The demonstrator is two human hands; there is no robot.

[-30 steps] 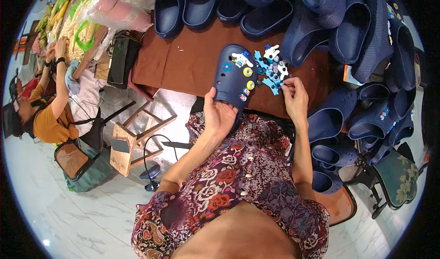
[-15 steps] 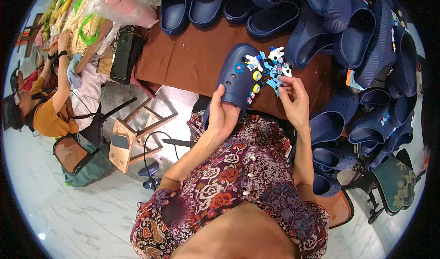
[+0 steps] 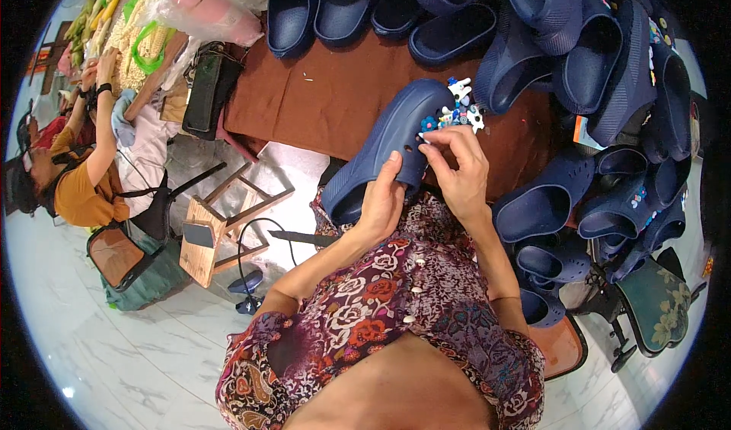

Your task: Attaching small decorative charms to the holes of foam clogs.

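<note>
Nice and steady

The left hand point(image 3: 383, 205) grips the blue clog point(image 3: 390, 137) at mid-view, thumb on top, maybe to keep it still. The right hand's point(image 3: 464, 175) fingers nearly meet by its holes point(image 3: 409, 148) at 2 o'clock; I can't tell if they pinch anything. Little charms point(image 3: 474, 116) lie at 1 o'clock on the table point(image 3: 327, 95), perhaps for easy reach. Farther out, other clogs point(image 3: 590, 57) pile from 12 to 4 o'clock.
</note>
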